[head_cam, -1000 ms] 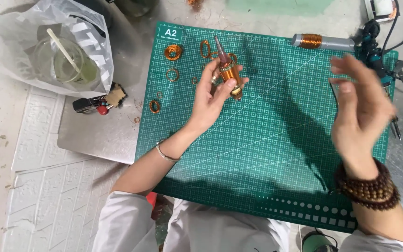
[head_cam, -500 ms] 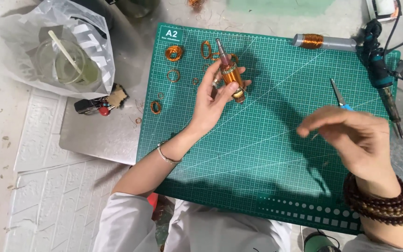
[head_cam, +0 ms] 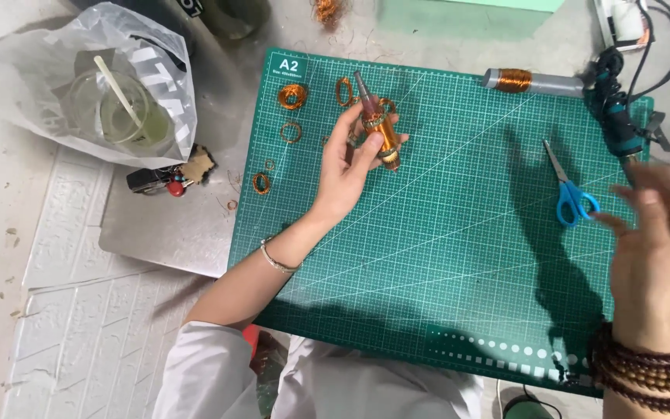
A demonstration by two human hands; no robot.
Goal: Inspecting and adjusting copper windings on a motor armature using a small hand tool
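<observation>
Coil rotor (head_cam: 378, 128) unmoved in left hand (head_cam: 347, 174); right hand (head_cam: 657, 256) swung outward, empty.

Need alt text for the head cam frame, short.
Seen from above, the left hand holds a copper-wound spindle over a green cutting mat, while the blurred right hand hangs open near blue-handled scissors. Small copper wire coils lie on the mat's upper left corner.

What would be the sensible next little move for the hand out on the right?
Probably bring the right hand back toward the copper-wound spindle that the left hand holds up over the green mat. The right hand is empty, open and off at the mat's edge beside the blue scissors.
</observation>
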